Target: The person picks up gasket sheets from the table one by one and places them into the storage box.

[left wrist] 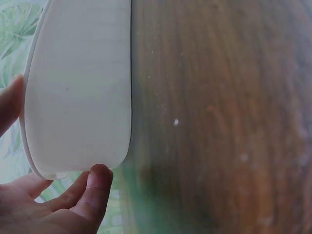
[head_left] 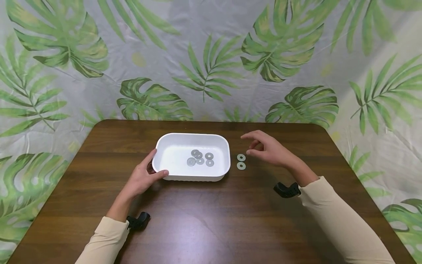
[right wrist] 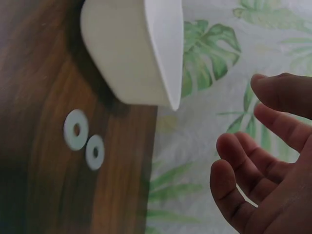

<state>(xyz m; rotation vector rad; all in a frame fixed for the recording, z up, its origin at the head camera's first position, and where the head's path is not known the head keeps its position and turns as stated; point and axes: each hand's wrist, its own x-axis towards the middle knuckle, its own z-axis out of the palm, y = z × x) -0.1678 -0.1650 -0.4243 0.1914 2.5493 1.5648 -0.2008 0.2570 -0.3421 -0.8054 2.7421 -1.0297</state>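
Observation:
A white plastic tub (head_left: 191, 175) with rounded corners stands on the table, and several flat metal washers (head_left: 209, 156) lie loose on its floor. My left hand (head_left: 140, 178) grips the tub's near left corner, thumb at the front rim and fingers along the left end wall. In the left wrist view, the fingertips (left wrist: 100, 178) touch the tub's outer wall. Just right of the tub, two more washers, one farther (head_left: 241, 157) and one nearer (head_left: 241, 166), lie on the wood. Beside them my right hand (head_left: 268, 148) hovers with loosely bent fingers, holding nothing.
The dark brown wooden table (head_left: 204, 220) has rounded far corners. Behind it hangs a pale cloth (head_left: 224, 106) printed with green leaves. Each wrist wears a black camera band, one on the left (head_left: 139, 221) and one on the right (head_left: 287, 190).

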